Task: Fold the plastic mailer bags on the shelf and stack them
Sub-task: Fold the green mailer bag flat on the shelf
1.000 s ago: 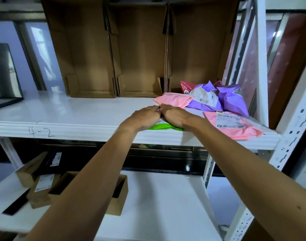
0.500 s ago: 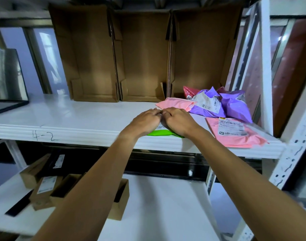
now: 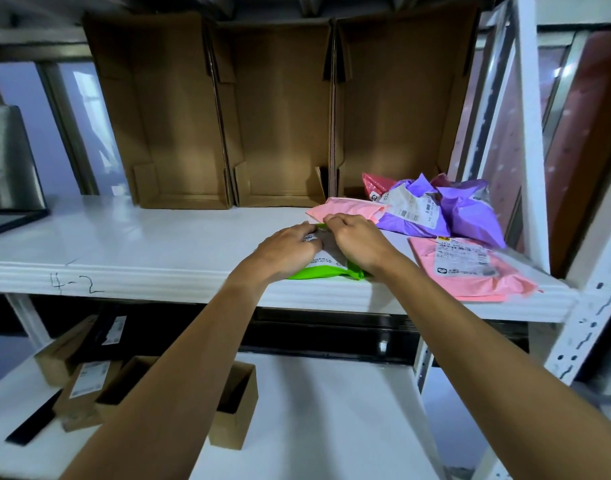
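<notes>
- The green mailer bag (image 3: 319,272) lies on the white shelf (image 3: 141,244), close to its front edge and right of the middle, with a white printed label facing up.
- Both hands are on it. The right hand (image 3: 357,242) has its fingers (image 3: 333,220) curled, pinching the bag's far green edge, which is raised off the shelf.
- The left hand (image 3: 290,249) sits just beside the right one, knuckles up, its fingers bent onto the label; they seem to pinch the same edge, though the hand hides the tips.
- A folded pink bag (image 3: 345,208) lies just behind the hands, touching a crumpled heap of purple bags (image 3: 465,211) with white labels. A darker red bag (image 3: 375,183) shows behind that heap.
- A flat pink bag (image 3: 470,273), label up, lies at the right end of the shelf, overhanging the front edge a little.
- Three open cardboard boxes (image 3: 179,116) stand on end along the back of the shelf.
- "4-2" (image 3: 77,284) is handwritten on the shelf's front lip.
- Small cardboard boxes (image 3: 89,379) sit on the lower shelf, at left.
</notes>
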A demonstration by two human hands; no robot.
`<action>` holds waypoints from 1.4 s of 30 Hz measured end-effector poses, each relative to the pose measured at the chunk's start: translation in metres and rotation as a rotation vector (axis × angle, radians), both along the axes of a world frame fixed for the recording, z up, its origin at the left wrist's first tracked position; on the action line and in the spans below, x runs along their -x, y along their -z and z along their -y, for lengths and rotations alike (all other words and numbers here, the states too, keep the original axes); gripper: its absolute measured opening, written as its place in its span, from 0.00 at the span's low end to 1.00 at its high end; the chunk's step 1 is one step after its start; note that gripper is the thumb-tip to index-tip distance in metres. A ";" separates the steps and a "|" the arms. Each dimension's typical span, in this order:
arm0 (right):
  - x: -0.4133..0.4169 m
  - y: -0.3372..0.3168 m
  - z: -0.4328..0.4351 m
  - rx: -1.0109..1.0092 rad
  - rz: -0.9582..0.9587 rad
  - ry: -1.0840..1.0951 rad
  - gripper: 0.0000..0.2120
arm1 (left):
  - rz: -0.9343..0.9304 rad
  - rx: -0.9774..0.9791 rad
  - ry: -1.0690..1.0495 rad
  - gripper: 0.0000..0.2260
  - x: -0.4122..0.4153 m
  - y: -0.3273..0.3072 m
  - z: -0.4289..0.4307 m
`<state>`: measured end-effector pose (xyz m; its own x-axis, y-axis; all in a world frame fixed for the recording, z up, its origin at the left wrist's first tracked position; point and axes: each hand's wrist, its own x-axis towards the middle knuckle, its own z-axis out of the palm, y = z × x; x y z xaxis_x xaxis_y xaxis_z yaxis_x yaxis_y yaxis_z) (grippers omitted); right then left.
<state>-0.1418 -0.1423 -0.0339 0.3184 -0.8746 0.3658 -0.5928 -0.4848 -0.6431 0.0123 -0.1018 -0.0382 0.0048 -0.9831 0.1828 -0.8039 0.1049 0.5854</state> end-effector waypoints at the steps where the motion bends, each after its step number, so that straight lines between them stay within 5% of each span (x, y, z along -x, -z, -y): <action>1: 0.000 0.001 0.002 -0.010 0.003 -0.006 0.21 | -0.009 0.012 0.000 0.25 0.000 0.000 0.000; 6: -0.001 0.004 0.004 -0.014 -0.034 -0.032 0.21 | -0.065 0.047 -0.023 0.19 0.000 0.000 -0.006; 11: 0.001 0.003 -0.002 0.026 -0.115 -0.035 0.16 | -0.125 0.041 -0.076 0.23 0.003 -0.002 -0.015; 22: 0.002 -0.002 -0.008 0.070 -0.231 -0.088 0.21 | -0.131 0.107 -0.139 0.17 0.004 -0.002 -0.010; 36: -0.004 0.005 0.000 0.033 -0.205 -0.126 0.17 | 0.298 0.050 0.077 0.22 -0.003 0.010 0.006; 42: -0.005 0.007 0.000 0.040 -0.234 -0.100 0.16 | 0.204 0.187 0.112 0.22 -0.007 0.014 0.007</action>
